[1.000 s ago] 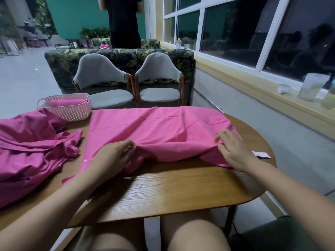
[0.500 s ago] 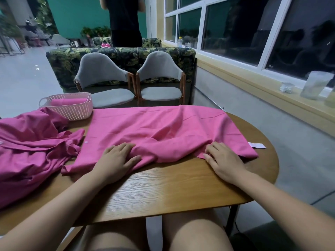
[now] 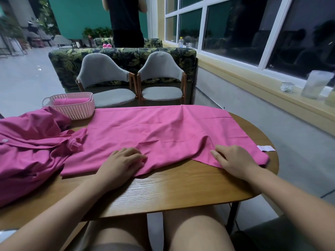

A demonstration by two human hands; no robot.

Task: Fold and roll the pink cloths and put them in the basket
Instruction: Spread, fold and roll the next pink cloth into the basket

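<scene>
A pink cloth (image 3: 163, 131) lies spread across the wooden table (image 3: 172, 189), wrinkled along its near edge. My left hand (image 3: 123, 163) rests flat on that near edge, fingers slightly apart. My right hand (image 3: 233, 158) presses flat on the cloth's near right corner. A pale pink basket (image 3: 76, 109) stands at the table's far left with a rolled pink cloth (image 3: 69, 102) inside. A heap of more pink cloth (image 3: 30, 147) lies at the left, touching the basket.
Two grey chairs (image 3: 130, 84) stand behind the table, in front of a leaf-patterned sofa. A person in black stands further back. A white label (image 3: 266, 148) lies at the table's right edge. A window ledge with cups runs along the right.
Both hands have drawn the cloth's near edge toward me and flattened it; the right hand slid out to the right corner, and the cloth now lies flatter and wider.
</scene>
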